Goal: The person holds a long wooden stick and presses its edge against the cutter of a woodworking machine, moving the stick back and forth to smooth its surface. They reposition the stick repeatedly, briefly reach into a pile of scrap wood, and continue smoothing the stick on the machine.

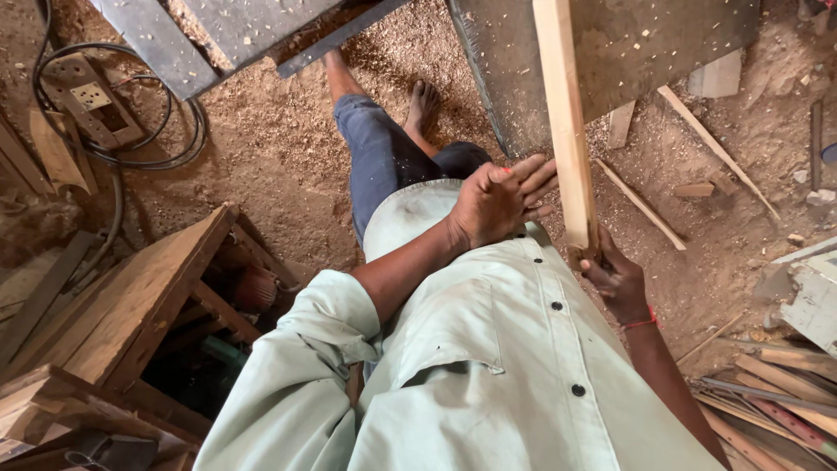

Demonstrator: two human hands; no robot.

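Note:
A long pale wooden strip point(565, 113) runs from the top of the view down to my waist, lying across a dusty grey metal machine table point(645, 44). My right hand point(617, 277) grips the strip's near end from below. With its fingers spread flat, my left hand point(499, 201) rests just left of the strip and touches its side. My light green shirt fills the lower middle. My legs in blue trousers and bare feet stand on sawdust.
Sawdust covers the floor. A wooden bench point(139, 305) stands at lower left. A socket box point(87, 100) with black cables lies at upper left. Thin wood offcuts point(641, 205) lie to the right, and stacked strips point(776, 392) at lower right.

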